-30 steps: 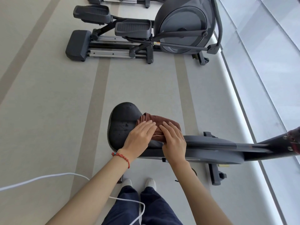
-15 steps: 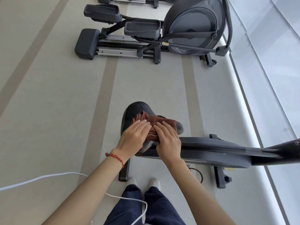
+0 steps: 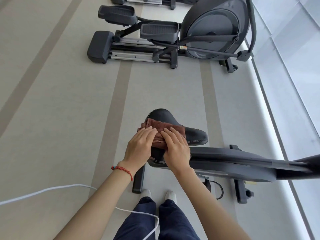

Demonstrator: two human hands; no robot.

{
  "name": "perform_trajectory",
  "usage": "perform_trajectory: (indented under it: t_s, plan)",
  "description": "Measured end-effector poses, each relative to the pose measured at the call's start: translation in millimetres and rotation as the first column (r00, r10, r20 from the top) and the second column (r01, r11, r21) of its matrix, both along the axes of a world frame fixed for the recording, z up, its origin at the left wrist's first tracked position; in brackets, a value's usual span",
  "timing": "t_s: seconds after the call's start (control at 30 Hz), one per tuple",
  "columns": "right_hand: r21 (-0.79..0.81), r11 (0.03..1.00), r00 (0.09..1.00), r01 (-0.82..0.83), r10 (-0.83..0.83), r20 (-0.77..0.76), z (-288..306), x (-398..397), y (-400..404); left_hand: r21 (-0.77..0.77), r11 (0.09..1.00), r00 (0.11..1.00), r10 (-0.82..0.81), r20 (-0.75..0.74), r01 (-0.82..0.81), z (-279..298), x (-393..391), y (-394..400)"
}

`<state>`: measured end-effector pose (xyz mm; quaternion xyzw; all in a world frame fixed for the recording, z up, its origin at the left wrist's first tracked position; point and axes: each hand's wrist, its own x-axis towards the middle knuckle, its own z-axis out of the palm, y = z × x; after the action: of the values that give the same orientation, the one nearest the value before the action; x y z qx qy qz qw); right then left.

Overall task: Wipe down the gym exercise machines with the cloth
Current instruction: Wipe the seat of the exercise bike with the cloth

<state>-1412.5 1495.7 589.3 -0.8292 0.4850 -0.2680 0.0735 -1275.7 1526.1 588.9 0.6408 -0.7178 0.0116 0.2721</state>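
A folded brown cloth (image 3: 162, 127) lies across the black saddle (image 3: 194, 135) of an exercise bike (image 3: 233, 163) right in front of me. My left hand (image 3: 138, 148) and my right hand (image 3: 176, 148) press flat on the cloth side by side, fingers straight and pointing away from me. The cloth covers the wide left part of the saddle; the narrow nose sticks out to the right. A red bead bracelet is on my left wrist.
A grey elliptical trainer (image 3: 173, 37) stands further ahead, a second one behind it at the top edge. A white cable (image 3: 52, 189) runs across the floor by my feet (image 3: 158, 194). Window blinds (image 3: 294, 66) line the right side.
Both hands slid the cloth leftward over the saddle, from its nose end toward the wide end. The saddle's nose is now uncovered.
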Motion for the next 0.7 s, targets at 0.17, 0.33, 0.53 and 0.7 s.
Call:
perform_trajectory:
  t_s: [0.17,0.33,0.53,0.7]
  plan:
    - [0.022,1.0,0.999,-0.019,0.019,0.028,-3,7,7,-0.002,1.0,0.999,0.019,-0.033,-0.019,0,4,12]
    - [0.022,0.999,0.998,-0.039,0.038,0.046,-8,0,10,-0.021,0.999,0.999,0.023,-0.039,-0.024,-4,-3,19]
    - [0.004,0.993,0.99,-0.115,0.114,0.077,-14,-12,17,-0.057,0.995,0.996,0.084,-0.012,-0.084,-8,-17,34]
    - [-0.028,0.98,0.979,-0.196,0.197,0.061,-13,-24,17,-0.057,0.986,0.988,0.155,-0.001,-0.155,-12,-31,45]
